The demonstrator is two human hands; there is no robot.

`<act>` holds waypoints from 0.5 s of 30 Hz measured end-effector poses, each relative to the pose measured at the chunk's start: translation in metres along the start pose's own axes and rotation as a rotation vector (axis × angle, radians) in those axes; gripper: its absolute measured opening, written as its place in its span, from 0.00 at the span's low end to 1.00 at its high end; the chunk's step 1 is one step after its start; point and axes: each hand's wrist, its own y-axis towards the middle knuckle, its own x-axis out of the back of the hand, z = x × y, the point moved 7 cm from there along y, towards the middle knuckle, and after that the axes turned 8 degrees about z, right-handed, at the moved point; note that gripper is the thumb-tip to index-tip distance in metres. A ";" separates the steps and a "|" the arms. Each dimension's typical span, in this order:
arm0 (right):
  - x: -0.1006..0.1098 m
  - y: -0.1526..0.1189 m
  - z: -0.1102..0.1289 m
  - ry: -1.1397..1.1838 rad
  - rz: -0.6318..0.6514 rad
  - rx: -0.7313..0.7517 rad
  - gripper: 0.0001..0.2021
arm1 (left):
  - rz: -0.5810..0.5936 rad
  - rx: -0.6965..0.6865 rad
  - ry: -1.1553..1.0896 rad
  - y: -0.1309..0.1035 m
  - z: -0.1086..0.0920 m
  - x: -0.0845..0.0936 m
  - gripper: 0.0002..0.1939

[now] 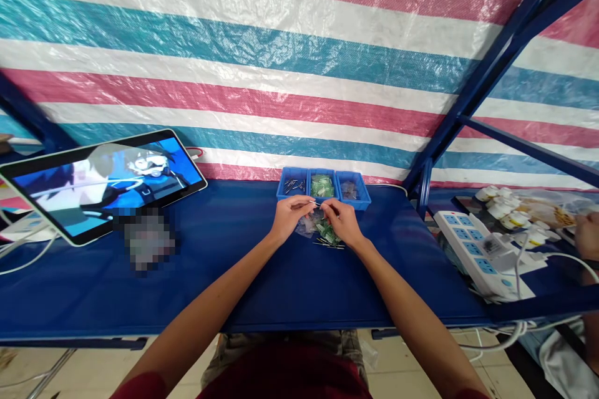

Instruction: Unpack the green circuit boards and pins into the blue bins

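My left hand (291, 217) and my right hand (342, 222) meet over the table, fingertips pinched close together. Between them is a thin, pale stick-like piece (315, 203), too small to identify. Just below lie a heap of green packets (328, 232), some clear plastic packets (306, 225) and several thin dark sticks (330, 244). Behind my hands stand three joined blue bins: the left bin (281, 191) contains thin metallic pieces, the middle bin (322, 173) green packets, and the right bin (359, 204) clear or greyish packets. My fingers partly hide the nearest items.
A tablet (105, 184) leans at the left of the blue table (224, 249), near a pixelated patch. To the right are a white power strip (475, 255), cables, white bottles (503, 206) and another person's hand (587, 235). Blue frame posts and a striped sheet stand behind.
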 end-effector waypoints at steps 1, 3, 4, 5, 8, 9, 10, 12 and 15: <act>-0.001 0.000 0.000 0.005 0.005 -0.002 0.14 | 0.005 0.001 0.000 0.000 0.000 -0.001 0.15; -0.002 0.000 -0.001 0.005 0.015 -0.008 0.15 | 0.010 -0.005 0.000 0.000 -0.001 -0.002 0.15; -0.002 0.000 -0.001 -0.003 0.017 -0.009 0.16 | 0.012 -0.012 -0.007 0.000 -0.003 -0.002 0.15; -0.002 0.000 -0.002 -0.016 0.015 -0.010 0.17 | 0.016 -0.017 -0.021 0.000 -0.004 -0.002 0.15; 0.000 0.000 -0.001 -0.059 -0.016 -0.008 0.19 | 0.037 -0.020 -0.080 0.000 -0.005 -0.004 0.15; 0.002 0.000 -0.001 -0.063 -0.035 -0.009 0.19 | 0.049 -0.016 -0.089 0.001 -0.005 -0.004 0.15; 0.003 0.000 -0.001 -0.063 -0.054 -0.011 0.19 | 0.055 -0.015 -0.088 0.001 -0.005 -0.004 0.15; 0.007 0.000 -0.001 -0.055 -0.087 -0.025 0.19 | 0.062 -0.019 -0.053 0.001 -0.005 -0.004 0.15; 0.010 0.000 0.000 -0.059 -0.114 -0.036 0.20 | 0.059 -0.034 0.058 0.001 -0.006 -0.002 0.16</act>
